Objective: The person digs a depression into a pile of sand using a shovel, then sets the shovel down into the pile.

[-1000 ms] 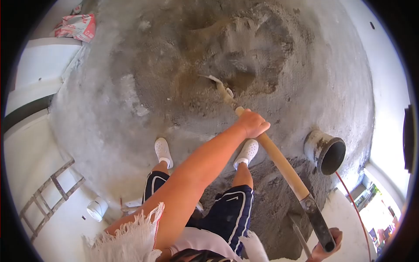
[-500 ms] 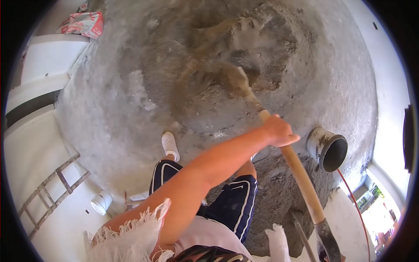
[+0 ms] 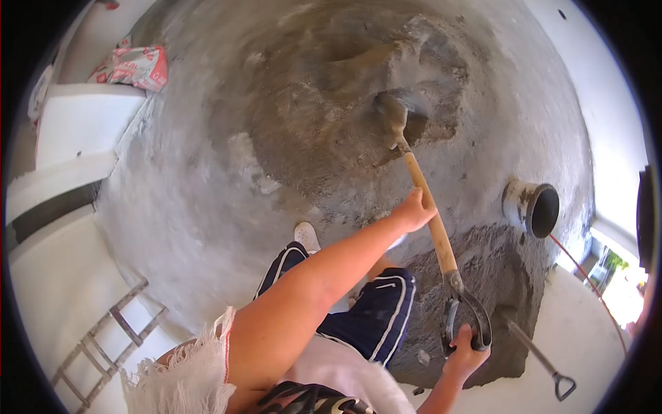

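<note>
A shovel (image 3: 441, 241) with a wooden shaft slants across the middle of the view. My left hand (image 3: 415, 211) is closed round the shaft, fairly high up, with the arm stretched across my body. Lower down, my right hand (image 3: 466, 353) grips the black D-shaped handle (image 3: 483, 321). At the far end, the metal blade (image 3: 393, 110) rests in a broad grey-brown heap of mortar mix (image 3: 324, 124), beside a dark hollow; its tip is hard to make out.
A mortar-caked bucket (image 3: 520, 203) lies tilted at right, near a red hose (image 3: 579, 265). Behind my right hand, a second shovel (image 3: 534, 348) lies by a sand pile (image 3: 507, 276). At left are a ladder (image 3: 103, 338), a white ledge (image 3: 89, 114) and a red-and-white bag (image 3: 141, 67).
The shovel's handle end has swung forward into view, bringing my right hand with it. My left hand has shifted slightly left on the image. The camera view has turned, revealing the second shovel.
</note>
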{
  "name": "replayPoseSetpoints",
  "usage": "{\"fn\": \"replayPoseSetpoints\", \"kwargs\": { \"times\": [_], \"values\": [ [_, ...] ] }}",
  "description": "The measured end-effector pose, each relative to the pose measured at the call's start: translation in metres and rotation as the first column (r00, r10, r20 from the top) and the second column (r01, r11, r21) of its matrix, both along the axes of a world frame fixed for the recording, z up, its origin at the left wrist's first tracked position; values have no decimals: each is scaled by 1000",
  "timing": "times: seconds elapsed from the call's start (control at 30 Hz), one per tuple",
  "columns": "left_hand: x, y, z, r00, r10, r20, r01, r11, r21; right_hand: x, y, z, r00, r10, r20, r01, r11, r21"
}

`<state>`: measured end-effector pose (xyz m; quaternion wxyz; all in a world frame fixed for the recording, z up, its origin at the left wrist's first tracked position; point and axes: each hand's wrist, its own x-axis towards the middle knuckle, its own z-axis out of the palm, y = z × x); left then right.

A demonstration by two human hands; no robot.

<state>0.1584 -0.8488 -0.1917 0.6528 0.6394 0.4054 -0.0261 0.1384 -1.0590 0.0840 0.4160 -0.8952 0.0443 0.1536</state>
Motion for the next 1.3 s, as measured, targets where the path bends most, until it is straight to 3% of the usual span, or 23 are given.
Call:
{"fn": "replayPoseSetpoints", "kwargs": {
  "times": [0.03,0.1,0.17,0.23,0.37,0.43,0.47,0.5,0.53,0.6,0.63,0.7,0.73,0.8,0.9,0.93,0.97,1.03,1.1,1.3],
  "values": [
    [0,-1,-1,1000,-23,2,23,1000,3,-1,-2,1,1000,-3,-19,3,1000,1],
    [0,1,-9,993,88,-81,-114,904,-413,-8,-5,1,999,2,-51,1,998,55],
    [2,6,-20,994,20,-103,-64,896,-439,-17,-4,0,999,-6,-43,4,998,-55],
    [6,12,-35,961,75,-267,-210,824,-526,-18,-24,-17,997,-59,-51,59,998,-3],
    [9,10,-123,959,88,-271,-224,821,-525,-28,-70,-51,981,-150,-126,137,985,-104],
    [12,2,-170,953,73,-294,-230,807,-544,-39,-75,-70,948,-300,108,310,947,-88],
    [11,0,-184,945,162,-284,-313,702,-640,-40,-76,-60,935,-355,-12,332,884,-329],
    [10,-4,-198,923,253,-291,-385,573,-723,-43,-67,-73,936,-317,153,345,913,-220],
    [13,-4,-203,923,299,-244,-362,453,-815,-57,-78,-87,933,-301,197,349,890,-293],
    [26,-8,-208,808,518,-281,-398,128,-909,-79,-88,-114,921,-300,250,376,851,-367],
    [24,-9,-227,818,496,-290,-398,125,-909,-90,-83,-118,910,-336,241,405,844,-352],
    [15,-1,-253,853,495,-166,-67,-211,-975,-119,-64,-111,881,-412,231,469,820,-328],
    [4,10,-240,858,485,-169,-63,-226,-972,-132,-48,-103,871,-433,233,489,815,-312],
    [-9,42,-197,872,395,-290,-263,-123,-957,-161,0,-92,851,-455,260,519,803,-293],
    [-43,81,-192,905,249,-344,-321,-129,-938,-204,88,-65,802,-540,256,597,744,-299],
    [-56,95,-185,909,237,-344,-317,-144,-937,-219,112,-56,725,-655,212,686,662,-300],
    [-69,107,-179,914,196,-355,-345,-83,-935,-232,133,-48,631,-757,169,765,570,-300],
    [-83,130,-175,920,147,-364,-365,-26,-931,-271,138,-52,660,-733,162,741,602,-297],
    [-114,141,-179,909,121,-399,-404,23,-914,-307,148,-55,627,-770,119,779,621,-84],
    [-171,175,-188,922,79,-380,-388,129,-913,-367,187,-68,543,-836,81,840,542,-40]
  ]
}}
